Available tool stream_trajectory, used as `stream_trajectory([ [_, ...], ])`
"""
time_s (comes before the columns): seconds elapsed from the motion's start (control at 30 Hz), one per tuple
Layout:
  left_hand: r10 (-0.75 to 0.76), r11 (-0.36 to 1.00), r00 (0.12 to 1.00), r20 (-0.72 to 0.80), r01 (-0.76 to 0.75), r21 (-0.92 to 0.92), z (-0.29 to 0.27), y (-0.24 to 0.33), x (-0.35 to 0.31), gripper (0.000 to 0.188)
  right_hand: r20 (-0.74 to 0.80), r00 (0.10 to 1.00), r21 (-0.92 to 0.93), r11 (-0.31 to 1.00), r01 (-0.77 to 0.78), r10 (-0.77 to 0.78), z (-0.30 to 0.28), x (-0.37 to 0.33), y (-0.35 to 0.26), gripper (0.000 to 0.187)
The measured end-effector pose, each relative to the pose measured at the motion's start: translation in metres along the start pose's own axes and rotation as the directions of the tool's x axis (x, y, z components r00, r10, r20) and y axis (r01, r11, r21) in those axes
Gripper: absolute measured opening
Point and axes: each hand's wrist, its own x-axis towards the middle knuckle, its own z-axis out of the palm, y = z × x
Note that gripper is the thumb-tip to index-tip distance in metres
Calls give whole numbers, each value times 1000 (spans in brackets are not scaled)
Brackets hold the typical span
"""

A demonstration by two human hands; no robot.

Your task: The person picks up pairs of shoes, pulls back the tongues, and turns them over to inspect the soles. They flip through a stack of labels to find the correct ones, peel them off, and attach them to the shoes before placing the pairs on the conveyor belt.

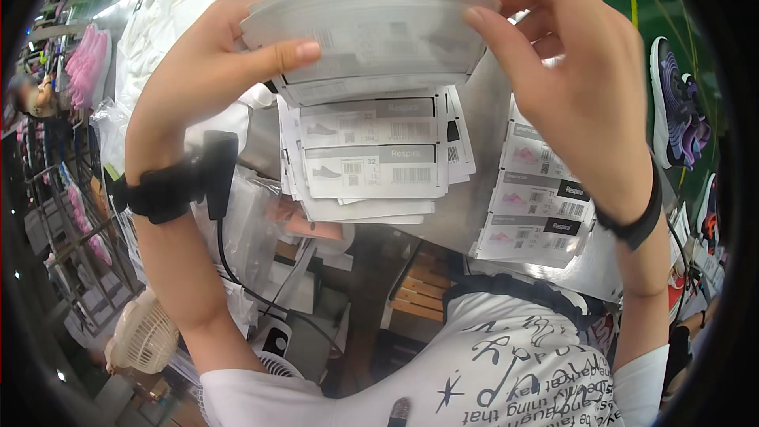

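We hold a thick stack of white label sheets point(371, 35) up close in front of us, above the table point(474, 213). Our left hand point(209, 59) grips the stack at its left end, the thumb lying flat across the top sheet and the fingers tucked underneath. Our right hand point(573, 71) closes on the right end, the fingertips pinching the upper edge of the stack where the sheets fan out slightly. Both hands are thus clamped on the same stack, one at each end, set apart by its width.

The sheets hang down in steps below the grip, so that we see several label strips point(371, 166), each with a small grey shoe picture and bar codes. A black strap with a small black device point(186, 182) sits on our left wrist, a black cable running down from it. A black band point(636, 225) circles our right wrist.

On the grey table beneath, to the right, lies another fanned pile of labels point(538, 209), these with small pink shoe pictures and black tags. A purple and black sports shoe point(678, 107) stands at the far right, just beside the table edge. White plastic bags point(170, 24) lie at the upper left, with pink shoes point(85, 63) beyond them on a rack. A small white fan point(146, 336) sits low at the left, near our elbow.
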Motion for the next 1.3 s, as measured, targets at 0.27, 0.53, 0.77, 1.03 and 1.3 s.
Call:
stream_trajectory([
  [0.27, 4, 1000, 1000, 7, -4, -10, -1, 2, 9, 38, 348, 887, -523, 722, 453, -305, 50, -73, 28, 29],
  [0.53, -180, 983, 984, -4, 180, -23, -7, -5, -4, 42, 552, 827, -342, 876, 339, -104, 26, -34, 14, 32],
  [0.77, -1, 999, 999, 51, -1, 50, 3, 2, -5, 45, 141, 990, -17, 1000, -5, 7, 16, -15, 16, 11],
  [1.03, -98, 994, 993, -69, 101, 47, -8, -7, -7, 42, 231, 952, -581, 756, 301, -201, 21, -45, 34, 30],
  [1.3, -163, 982, 966, -199, 179, 63, -2, -8, -17, 42, 449, 878, -613, 658, 437, -164, 53, -51, 37, 61],
])
